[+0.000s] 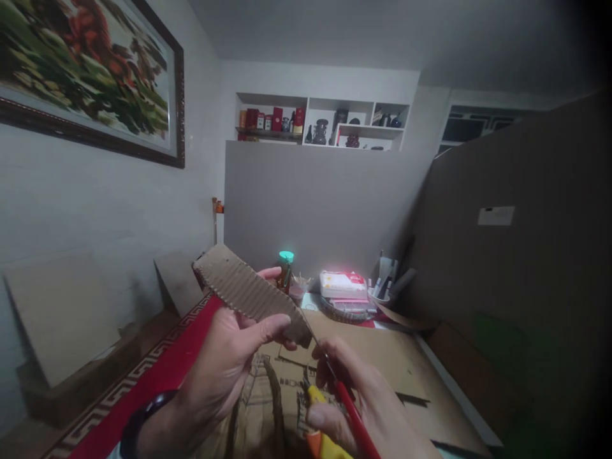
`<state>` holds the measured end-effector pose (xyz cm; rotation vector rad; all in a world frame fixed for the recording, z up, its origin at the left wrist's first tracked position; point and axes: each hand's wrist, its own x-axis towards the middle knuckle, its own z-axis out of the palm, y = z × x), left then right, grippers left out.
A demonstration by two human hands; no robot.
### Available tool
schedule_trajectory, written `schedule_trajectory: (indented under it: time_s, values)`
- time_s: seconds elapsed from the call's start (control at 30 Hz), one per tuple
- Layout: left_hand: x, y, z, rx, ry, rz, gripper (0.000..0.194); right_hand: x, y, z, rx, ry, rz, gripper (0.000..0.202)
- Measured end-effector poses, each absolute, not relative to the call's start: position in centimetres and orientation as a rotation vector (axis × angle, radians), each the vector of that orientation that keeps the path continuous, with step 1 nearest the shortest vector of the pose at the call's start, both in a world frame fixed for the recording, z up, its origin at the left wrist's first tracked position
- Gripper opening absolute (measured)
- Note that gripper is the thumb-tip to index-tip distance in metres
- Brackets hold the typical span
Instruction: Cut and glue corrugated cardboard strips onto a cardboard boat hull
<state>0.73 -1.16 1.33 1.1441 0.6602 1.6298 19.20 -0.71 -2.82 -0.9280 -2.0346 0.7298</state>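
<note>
A bent strip of corrugated cardboard [253,290] with its ridges showing is raised over the table. My left hand [229,357] is closed on its lower part, thumb on the ridged face, fingers behind. My right hand [358,395] holds a tool with red and yellow handles [351,414], which looks like scissors or pliers. Its thin metal part rises toward the strip's lower right end; whether it touches is hard to tell. Beneath the hands lie cut cardboard pieces [258,408].
Beyond the hands stand a jar with a teal lid [286,257], a white and pink packet [343,284] in a basket, and a cup of pens [382,290]. Large cardboard sheets [396,363] cover the table's right side; a red patterned cloth [157,370] shows at left.
</note>
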Motion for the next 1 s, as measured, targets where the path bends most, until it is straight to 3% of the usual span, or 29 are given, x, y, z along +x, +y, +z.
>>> schedule_trajectory:
  time_s: [0.43,0.63,1.0]
  values:
    - [1.0,-0.9,0.6,1.242,0.706,1.632,0.038,19.0,-0.5,-2.9,-0.951,-2.099,0.81,0.039]
    - [1.4,-0.8,0.4,1.207,0.705,1.626,0.041,18.8,-1.0,-2.1,-1.021,-2.063,0.82,0.031]
    - [1.2,-0.7,0.3,1.209,0.716,1.63,0.043,19.0,-0.4,-3.2,-0.965,-2.093,0.807,0.036]
